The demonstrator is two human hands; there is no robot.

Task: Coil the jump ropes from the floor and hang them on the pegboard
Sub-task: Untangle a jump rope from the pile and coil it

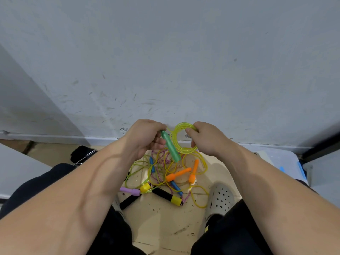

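Observation:
My right hand (pixel 206 138) grips a small coil of clear yellow rope (pixel 176 142) held up in front of the wall. My left hand (pixel 147 137) pinches the top of that rope's green handle (pixel 170 146), which hangs slanting down beside the coil. Below, on the floor, lies a tangle of jump ropes (pixel 161 173): two orange handles (pixel 178 174), blue handles (pixel 152 164), a purple handle (pixel 129 191), black-and-yellow handles (pixel 166 196), yellow and pink-speckled cords. No pegboard is in view.
A scuffed white wall (pixel 165 61) rises just ahead. My legs in black trousers flank the pile, with a grey clog (pixel 219 199) on the right. A white bin edge (pixel 279 159) sits right, a black clip-like object (pixel 82 153) left.

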